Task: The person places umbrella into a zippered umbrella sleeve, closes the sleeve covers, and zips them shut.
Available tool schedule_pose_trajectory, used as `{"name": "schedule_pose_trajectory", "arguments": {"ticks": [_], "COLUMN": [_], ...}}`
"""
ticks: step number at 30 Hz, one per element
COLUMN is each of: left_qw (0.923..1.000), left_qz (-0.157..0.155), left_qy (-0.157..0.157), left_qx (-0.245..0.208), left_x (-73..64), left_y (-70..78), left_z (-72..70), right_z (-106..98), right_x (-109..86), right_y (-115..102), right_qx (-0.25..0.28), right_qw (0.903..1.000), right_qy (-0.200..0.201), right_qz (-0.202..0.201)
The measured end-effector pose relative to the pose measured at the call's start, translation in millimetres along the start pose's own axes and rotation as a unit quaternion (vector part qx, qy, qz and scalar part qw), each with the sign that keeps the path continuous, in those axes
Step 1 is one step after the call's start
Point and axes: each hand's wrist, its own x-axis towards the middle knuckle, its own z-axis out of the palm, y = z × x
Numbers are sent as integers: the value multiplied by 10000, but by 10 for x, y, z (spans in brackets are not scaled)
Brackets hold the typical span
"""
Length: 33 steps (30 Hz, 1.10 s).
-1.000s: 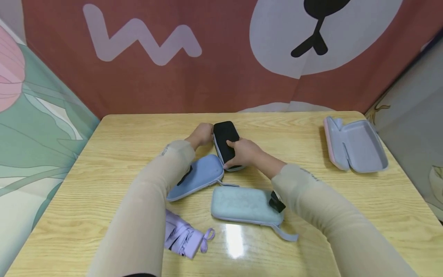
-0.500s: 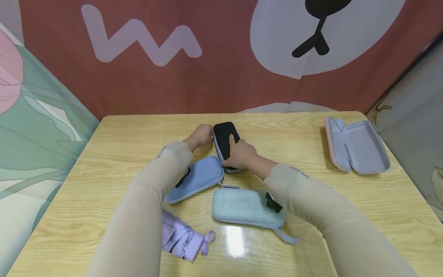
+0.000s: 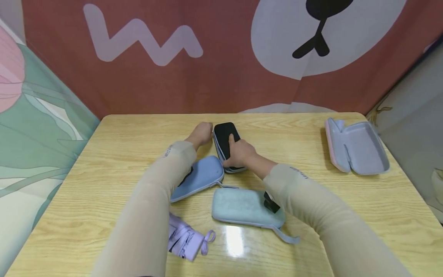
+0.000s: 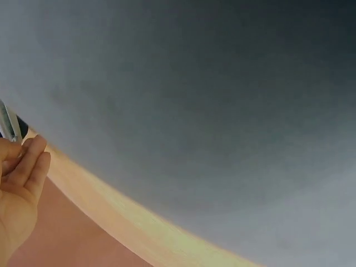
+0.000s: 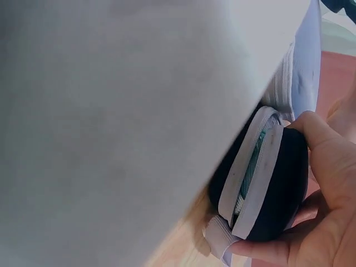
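A black zip case (image 3: 222, 134) with pale grey zipper trim lies toward the table's back. My right hand (image 3: 241, 153) grips its near right part, thumb along the top. In the right wrist view its near end gapes between the two zipper bands (image 5: 260, 181), showing something teal inside. At the far left corner, my left hand (image 3: 201, 133) has its fingertips bunched at the case's edge; the left wrist view shows thumb and fingers pinching by the trim, apparently on the zipper pull, which is hidden. A blue case (image 3: 204, 173) lies right against the black one's near left corner.
A pale teal case (image 3: 242, 207) with a wrist strap lies nearer the front. A folded lilac umbrella (image 3: 187, 240) is partly behind the left sleeve. An open pink and lavender case (image 3: 365, 148) sits at the back right. A red cloth backdrop (image 3: 221, 84) rises behind the table.
My right thumb has shifted up along the top of the black case and the right hand has moved slightly left. The left hand stays at the far corner.
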Motion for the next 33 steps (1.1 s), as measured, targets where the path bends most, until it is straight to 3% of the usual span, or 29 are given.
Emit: {"name": "schedule_pose_trajectory", "arguments": {"ticks": [2, 4, 8, 11, 13, 15, 17, 18, 20, 22, 24, 25, 27, 29, 31, 32, 33], "left_qw": [9988, 9986, 9952, 9932, 9924, 9932, 9931, 9938, 9910, 9905, 9898, 9883, 9919, 9935, 9940, 9943, 9946], "left_qz": [230, 335, 796, 977, 1038, 964, 927, 847, 934, 870, 915, 989, 753, 578, 440, 426, 334], "left_qy": [420, 399, 523, 475, 463, 333, 265, 122, 155, -35, 59, 204, 178, 223, 207, 249, 122], "left_qx": [127, 65, -215, -420, -477, -566, -665, -715, -942, -1062, -1091, -1144, -1010, -960, -977, -944, -975], "left_x": [68, 193, 520, 598, 530, 347, 140, -14, -219, -439, -518, -488, -467, -358, -354, -390, -500], "left_y": [-106, -251, -604, -640, -525, -305, -88, 71, 236, 422, 479, 427, 415, 312, 275, 291, 393], "left_z": [142, 327, 834, 988, 929, 718, 469, 278, 42, -239, -335, -300, -299, -187, -176, -204, -340], "right_z": [-1, 0, 6, 5, -2, -10, -22, -27, -35, -43, -48, -49, -54, -46, -30, -20, -7], "right_x": [2, 2, -1, -6, -10, -16, -22, -24, -27, -25, -23, -24, -36, -53, -78, -91, -99], "right_y": [-2, 0, 20, 49, 66, 86, 99, 105, 120, 135, 156, 169, 196, 217, 229, 231, 229], "right_qx": [-40, -64, -162, -141, -119, -89, -6, 56, 209, 386, 490, 531, 614, 665, 682, 675, 660], "right_qw": [10000, 9999, 9997, 9996, 9996, 9997, 9997, 9997, 9996, 9989, 9983, 9979, 9972, 9962, 9949, 9944, 9939], "right_qy": [-43, -71, -119, -122, -78, -12, 26, 21, -40, -129, -173, -182, -193, -235, -306, -305, -291], "right_qz": [-46, -76, -147, -211, -234, -235, -225, -217, -204, -222, -276, -311, -389, -505, -672, -755, -837]}}
